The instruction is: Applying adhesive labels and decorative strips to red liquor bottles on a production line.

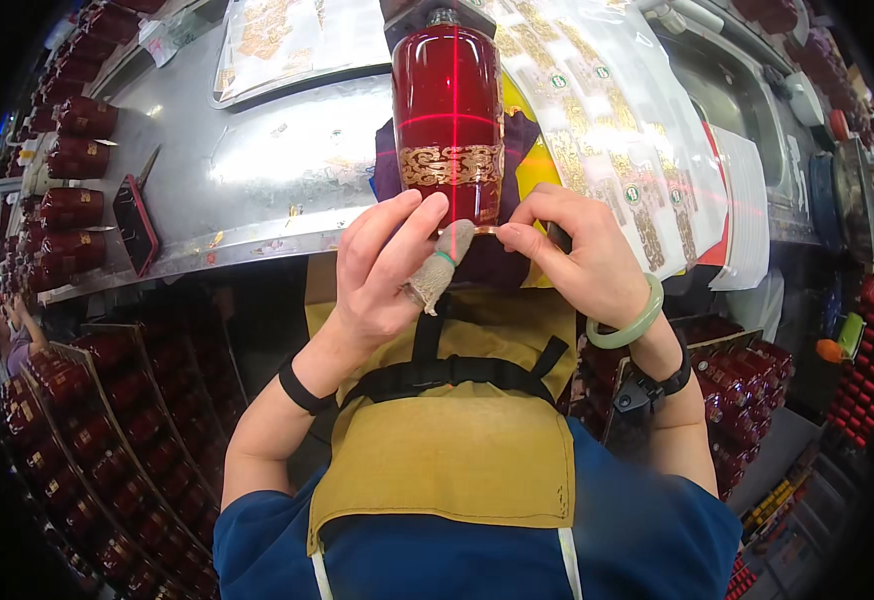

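A glossy dark red bottle [447, 75] lies with its neck pointing away from me and its base toward me. A gold scroll-patterned band [449, 165] runs across its lower part. At the base, a thin gold strip [484, 230] stretches between my two hands. My left hand [382, 270] is closed, with a grey cloth finger cover [442, 265] on one digit, which presses at the strip's left end. Its other fingers are bent close to the bottle's left side. My right hand [582, 250] pinches the strip's right end between thumb and index finger. Dark purple cloth [387, 175] lies under the bottle.
Clear sheets of gold decals [597, 130] lie to the right, beside white papers [742, 200]. Another decal sheet [267, 45] is at far left on the metal table [247, 170]. A phone [135, 225] and red jars [77, 160] line the left edge. Crates of red bottles [127, 430] stand below.
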Demonstrator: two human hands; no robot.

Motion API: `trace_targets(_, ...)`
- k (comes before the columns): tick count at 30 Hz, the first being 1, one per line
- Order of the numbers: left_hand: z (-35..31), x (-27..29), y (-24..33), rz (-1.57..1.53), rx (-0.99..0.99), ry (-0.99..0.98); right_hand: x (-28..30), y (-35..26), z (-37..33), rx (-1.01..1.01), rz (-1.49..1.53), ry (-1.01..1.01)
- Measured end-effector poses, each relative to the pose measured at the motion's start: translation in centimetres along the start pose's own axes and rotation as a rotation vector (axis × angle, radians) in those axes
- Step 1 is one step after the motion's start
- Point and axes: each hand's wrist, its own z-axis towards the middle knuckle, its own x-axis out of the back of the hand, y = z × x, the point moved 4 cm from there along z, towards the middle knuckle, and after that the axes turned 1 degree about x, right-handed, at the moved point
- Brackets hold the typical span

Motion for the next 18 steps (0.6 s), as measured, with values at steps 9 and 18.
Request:
trace_targets(9, 1.3, 0.4, -0.1, -0.012, 0.032, 0.041, 0.7, -0.9, 0.2, 0.023, -0.059, 0.022)
trace_targets(18, -0.2, 0.2, -0.3, -0.014, 0.067, 0.046, 0.9, -0.6, -0.1, 0.033, -0.078, 0.024)
